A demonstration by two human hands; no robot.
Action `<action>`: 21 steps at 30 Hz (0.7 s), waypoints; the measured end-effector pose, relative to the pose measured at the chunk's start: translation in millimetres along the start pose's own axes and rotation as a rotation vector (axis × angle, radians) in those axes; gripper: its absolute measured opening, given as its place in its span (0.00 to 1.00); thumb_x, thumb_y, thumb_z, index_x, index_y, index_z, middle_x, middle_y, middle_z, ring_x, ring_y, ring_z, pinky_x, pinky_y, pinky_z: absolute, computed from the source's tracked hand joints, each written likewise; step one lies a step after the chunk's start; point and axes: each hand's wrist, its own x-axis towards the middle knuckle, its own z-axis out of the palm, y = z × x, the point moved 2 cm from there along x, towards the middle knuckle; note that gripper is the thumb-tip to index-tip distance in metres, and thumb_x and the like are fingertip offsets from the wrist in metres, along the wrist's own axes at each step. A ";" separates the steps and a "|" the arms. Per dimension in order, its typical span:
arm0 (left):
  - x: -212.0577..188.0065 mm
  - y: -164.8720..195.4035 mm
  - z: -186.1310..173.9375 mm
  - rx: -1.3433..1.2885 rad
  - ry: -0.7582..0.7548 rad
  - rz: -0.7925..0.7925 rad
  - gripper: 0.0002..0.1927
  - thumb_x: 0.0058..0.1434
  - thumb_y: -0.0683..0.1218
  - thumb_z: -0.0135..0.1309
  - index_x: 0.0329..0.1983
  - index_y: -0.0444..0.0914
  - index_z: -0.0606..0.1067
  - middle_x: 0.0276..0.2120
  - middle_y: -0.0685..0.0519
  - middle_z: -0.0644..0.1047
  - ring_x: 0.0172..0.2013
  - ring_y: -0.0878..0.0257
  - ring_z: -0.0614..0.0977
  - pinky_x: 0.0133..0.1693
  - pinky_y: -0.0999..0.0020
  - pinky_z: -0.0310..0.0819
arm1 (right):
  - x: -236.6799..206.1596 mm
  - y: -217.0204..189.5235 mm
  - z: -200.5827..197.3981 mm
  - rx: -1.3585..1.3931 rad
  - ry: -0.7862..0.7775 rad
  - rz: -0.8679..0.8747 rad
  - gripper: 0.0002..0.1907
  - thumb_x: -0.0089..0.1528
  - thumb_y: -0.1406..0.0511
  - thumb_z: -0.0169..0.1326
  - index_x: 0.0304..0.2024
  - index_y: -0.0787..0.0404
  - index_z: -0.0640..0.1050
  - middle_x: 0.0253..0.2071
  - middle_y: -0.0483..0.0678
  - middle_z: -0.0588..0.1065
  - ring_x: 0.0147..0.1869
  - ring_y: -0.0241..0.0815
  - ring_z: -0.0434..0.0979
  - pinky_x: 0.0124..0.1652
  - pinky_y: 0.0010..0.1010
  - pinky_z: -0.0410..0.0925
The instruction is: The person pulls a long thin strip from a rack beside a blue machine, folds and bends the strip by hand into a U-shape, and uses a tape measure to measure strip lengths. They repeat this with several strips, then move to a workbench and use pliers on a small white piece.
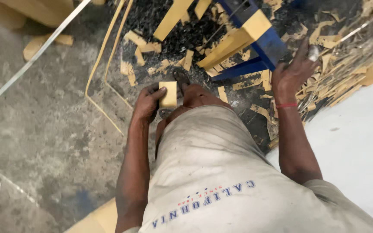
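My left hand (149, 102) grips a small pale-yellow wooden block (168, 94), held low in front of my knee, just above the floor. My right hand (291, 74), with a red thread around its wrist, is stretched forward with the fingers spread. It is beside the blue metal frame (267, 43). Its fingertips are at a small grey thing (312, 52) at the edge of a heap of wood offcuts (346, 73); I cannot see whether they hold it. A long yellow wooden bar (234, 41) lies across the blue frame.
Yellow wood scraps (140, 41) litter the dark ground ahead. A thin yellow strip (95, 69) loops over the grey concrete floor, and a metal rod (35, 56) crosses at upper left. A white sheet (359, 142) is at right, and a yellow board (102, 215) lies by my left elbow.
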 end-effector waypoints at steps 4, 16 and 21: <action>-9.3 9.8 -9.2 0.090 0.083 0.098 0.17 0.65 0.42 0.56 0.53 0.26 0.77 0.43 0.46 0.82 0.40 0.61 0.83 0.43 0.63 0.77 | 9.5 -119.1 1.7 0.828 -0.543 0.010 0.27 0.59 0.74 0.47 0.61 0.56 0.77 0.65 0.54 0.73 0.54 0.55 0.69 0.53 0.47 0.68; -68.3 23.2 -68.5 -0.122 0.177 0.230 0.17 0.58 0.41 0.56 0.49 0.28 0.78 0.37 0.49 0.82 0.35 0.62 0.82 0.37 0.65 0.78 | -7.9 -366.0 24.6 0.703 -0.975 -1.156 0.28 0.52 0.75 0.55 0.56 0.55 0.79 0.67 0.58 0.67 0.69 0.62 0.64 0.65 0.48 0.62; -71.0 22.6 -118.3 -0.137 0.199 0.406 0.17 0.59 0.41 0.56 0.49 0.27 0.81 0.39 0.49 0.84 0.37 0.64 0.82 0.42 0.67 0.77 | -3.9 -428.0 65.5 0.555 -0.888 -1.650 0.31 0.50 0.74 0.59 0.56 0.50 0.80 0.67 0.57 0.69 0.68 0.65 0.64 0.64 0.52 0.62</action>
